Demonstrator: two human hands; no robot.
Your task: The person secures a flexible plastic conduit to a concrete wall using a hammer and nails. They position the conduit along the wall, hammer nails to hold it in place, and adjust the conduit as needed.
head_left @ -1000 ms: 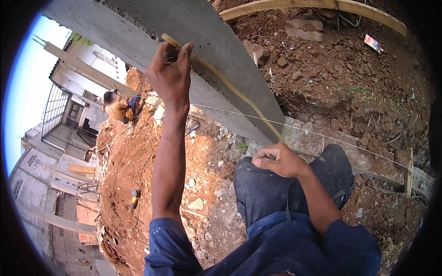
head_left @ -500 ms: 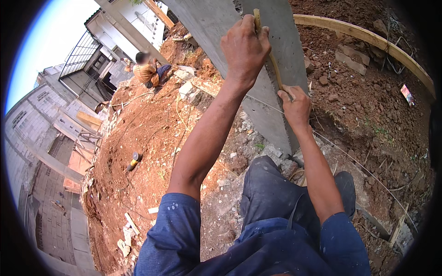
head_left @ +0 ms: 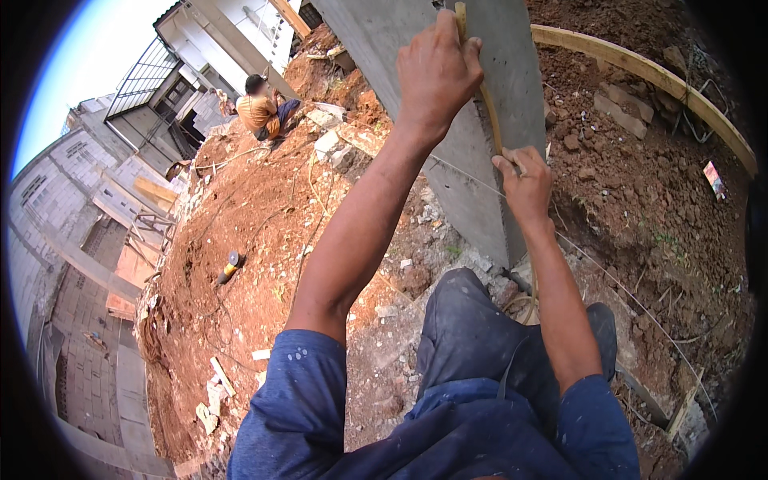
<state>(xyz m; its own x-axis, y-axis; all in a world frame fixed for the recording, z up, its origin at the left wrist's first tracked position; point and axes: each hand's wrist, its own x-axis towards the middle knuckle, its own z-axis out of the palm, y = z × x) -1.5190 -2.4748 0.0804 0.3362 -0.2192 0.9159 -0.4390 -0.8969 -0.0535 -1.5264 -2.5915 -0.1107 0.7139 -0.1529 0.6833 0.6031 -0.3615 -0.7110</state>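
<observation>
A yellowish flexible hose runs along the corner edge of a grey concrete column. My left hand is closed around its upper part, the hose end poking out above the thumb. Lower down, my right hand grips the same hose with thumb and fingers, close to the column's edge. Below that hand, a loop of similar hose shows near my knee. A thin white string stretches past the column and off to the lower right.
A bent-looking wooden board borders the dug soil on the right. Broken bricks lie there. Left, a black-and-yellow power tool rests on red earth. A person squats farther off. Rubble surrounds the column's foot.
The view has shifted slightly, so the column and both hands appear farther right. Both hands keep their hold on the hose at the column's edge.
</observation>
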